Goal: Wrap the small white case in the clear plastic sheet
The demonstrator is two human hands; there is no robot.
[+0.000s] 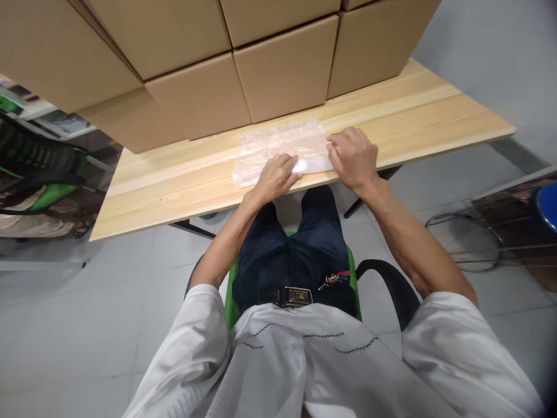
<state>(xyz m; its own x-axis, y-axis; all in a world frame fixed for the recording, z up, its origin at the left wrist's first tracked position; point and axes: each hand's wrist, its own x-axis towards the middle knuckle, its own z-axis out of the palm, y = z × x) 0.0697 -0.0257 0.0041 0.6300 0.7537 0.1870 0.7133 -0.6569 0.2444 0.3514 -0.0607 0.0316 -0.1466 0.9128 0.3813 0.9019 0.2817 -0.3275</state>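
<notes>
A clear, wrinkled plastic bag [278,139] lies spread on the wooden table near its front edge. Along its near side runs a whitish folded strip [315,165]. My left hand [277,176] rests on the near side of the plastic, with fingers curved over the strip and the thumb along its lower edge. At the right end, my right hand [354,155] is closed, pinching the plastic's corner between thumb and fingers. Part of the strip is hidden beneath the left hand, and what lies inside the right hand's grip is covered by its fingers.
Large cardboard boxes [287,69] stand stacked along the back of the wooden table [452,119]. Below is a green chair [232,296] with black armrests. Another person's foot [82,227] and a second chair [56,197] show at left. A blue round object [547,206] is at far right.
</notes>
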